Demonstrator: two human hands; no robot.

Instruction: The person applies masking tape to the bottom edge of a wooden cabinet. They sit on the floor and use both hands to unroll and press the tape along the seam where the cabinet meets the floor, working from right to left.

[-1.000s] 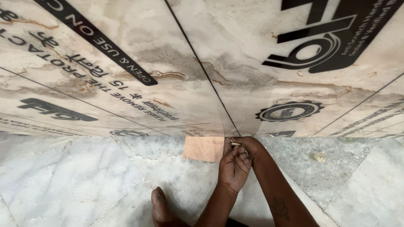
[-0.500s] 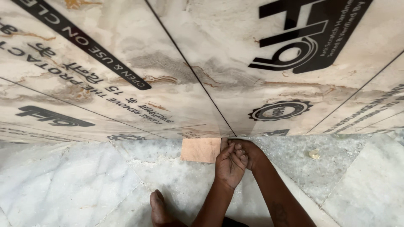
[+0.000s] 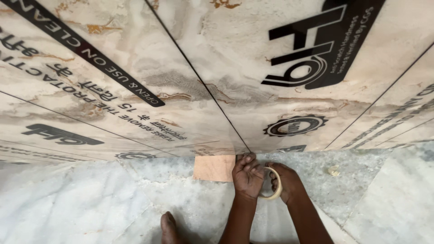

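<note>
Wall tiles [image 3: 217, 68]: large, marble-look, film-covered, already up, thin joints between.
Floor [image 3: 90, 203]: grey-white marble, dusty along the wall.
Brown patch [image 3: 214, 168]: stuck flat at the wall's foot, just beside the vertical joint; seemingly already taped, joint base not yet.
Left hand [image 3: 247, 175]: fingers pressed on the patch's right edge.
Right hand [image 3: 285, 180]: fingers clenched around a tape roll [image 3: 275, 184].

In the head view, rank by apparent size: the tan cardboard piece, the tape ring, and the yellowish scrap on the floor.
1. tan cardboard piece
2. tape ring, part hidden by the right hand
3. yellowish scrap, clearly smallest
</note>
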